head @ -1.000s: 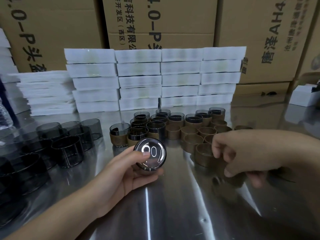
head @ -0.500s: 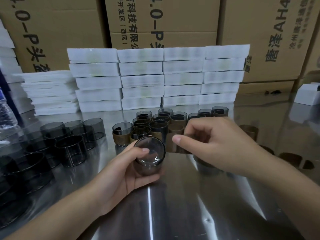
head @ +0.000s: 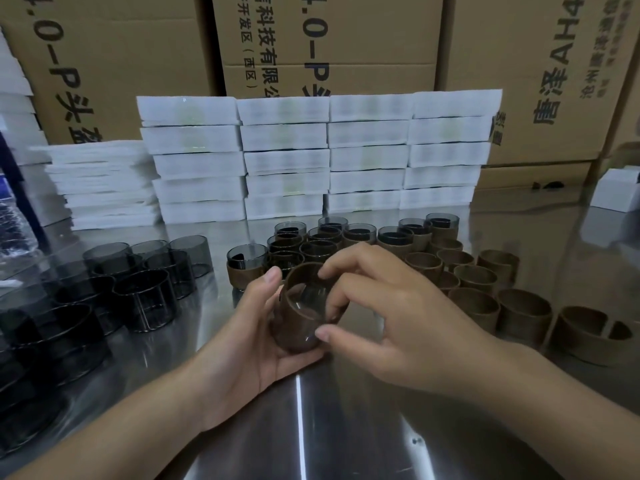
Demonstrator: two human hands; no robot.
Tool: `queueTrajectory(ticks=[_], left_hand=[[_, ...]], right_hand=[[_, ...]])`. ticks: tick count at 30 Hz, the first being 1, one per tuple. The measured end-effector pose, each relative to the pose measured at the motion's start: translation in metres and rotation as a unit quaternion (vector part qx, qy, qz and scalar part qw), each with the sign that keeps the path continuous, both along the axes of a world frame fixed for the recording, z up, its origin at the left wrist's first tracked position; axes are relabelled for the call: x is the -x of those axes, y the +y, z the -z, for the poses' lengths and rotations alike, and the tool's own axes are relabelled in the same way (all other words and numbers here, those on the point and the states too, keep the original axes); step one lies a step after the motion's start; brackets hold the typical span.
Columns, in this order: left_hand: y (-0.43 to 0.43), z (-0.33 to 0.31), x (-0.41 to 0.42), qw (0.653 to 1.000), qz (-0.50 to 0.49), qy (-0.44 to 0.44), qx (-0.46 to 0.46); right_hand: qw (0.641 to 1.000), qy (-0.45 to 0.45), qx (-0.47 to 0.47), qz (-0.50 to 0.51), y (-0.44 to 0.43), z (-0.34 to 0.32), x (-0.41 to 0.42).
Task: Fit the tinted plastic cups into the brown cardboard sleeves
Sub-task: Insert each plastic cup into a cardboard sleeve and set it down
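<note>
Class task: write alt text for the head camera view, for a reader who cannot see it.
Two bare hands work a brown cardboard sleeve around a tinted plastic cup: left hand cradling the cup, right hand pinching the sleeve. On the metal table, bare cups sit left, empty sleeves right, finished ones behind.

Beyond the hands, three brown cartons stand at the back, all with black print running sideways; the left carton (head: pixel 104 64) shows ".0-P" and the character "头", cut off by the white stacks; the middle carton (head: pixel 325 39) reads "科技有限公", "(西区)" and ".0-P"; the right carton (head: pixel 540 64) bears "AH4" and "唐泽", with smaller lines beside them too blurred to read.
</note>
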State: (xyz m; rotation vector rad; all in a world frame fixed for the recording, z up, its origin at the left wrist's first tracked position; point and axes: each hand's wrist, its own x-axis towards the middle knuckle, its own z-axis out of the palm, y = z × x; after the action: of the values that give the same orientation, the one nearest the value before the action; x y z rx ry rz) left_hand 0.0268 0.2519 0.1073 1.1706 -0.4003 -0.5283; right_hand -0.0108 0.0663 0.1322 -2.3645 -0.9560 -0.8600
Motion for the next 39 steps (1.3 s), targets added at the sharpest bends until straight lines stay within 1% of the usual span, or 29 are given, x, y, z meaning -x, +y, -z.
queueTrajectory(ticks=[4,8,10,13,16,19,21,23,25,30,39], left_hand=[[0.0,0.005,-0.003,0.999,0.0,0.002,0.042],[0.002,0.007,-0.004,0.999,-0.019,-0.006,0.042],[0.004,0.006,-0.002,0.999,-0.036,-0.01,0.035],[0.003,0.005,0.0,0.998,-0.054,-0.022,0.036],[0.002,0.004,0.0,0.996,-0.071,-0.029,0.043],[0.002,0.004,0.0,0.994,-0.092,-0.039,0.042],[0.002,0.003,0.0,0.993,-0.106,-0.047,0.034],[0.003,0.003,0.0,0.992,-0.111,-0.05,0.027],[0.003,0.003,-0.001,0.992,-0.11,-0.047,0.03],[0.004,0.003,-0.002,0.992,-0.106,-0.067,0.025],[0.006,0.005,-0.004,0.989,-0.109,-0.102,-0.015]], right_hand=[[1.0,-0.025,0.014,-0.004,0.003,0.001,0.001],[0.999,-0.043,0.019,-0.002,0.004,0.002,0.0],[0.999,-0.027,0.004,-0.018,0.005,0.003,0.0],[0.996,0.054,-0.073,-0.027,0.007,0.005,0.002],[0.986,0.116,-0.115,0.016,0.009,0.008,0.0],[0.961,0.224,-0.157,0.04,0.011,0.01,-0.005],[0.942,0.289,-0.166,0.037,0.013,0.012,-0.006],[0.936,0.315,-0.155,0.029,0.015,0.013,-0.005],[0.934,0.32,-0.156,0.027,0.016,0.013,-0.004],[0.911,0.342,-0.228,0.021,0.017,0.007,-0.004],[0.923,0.298,-0.245,0.015,0.014,0.01,-0.006]])
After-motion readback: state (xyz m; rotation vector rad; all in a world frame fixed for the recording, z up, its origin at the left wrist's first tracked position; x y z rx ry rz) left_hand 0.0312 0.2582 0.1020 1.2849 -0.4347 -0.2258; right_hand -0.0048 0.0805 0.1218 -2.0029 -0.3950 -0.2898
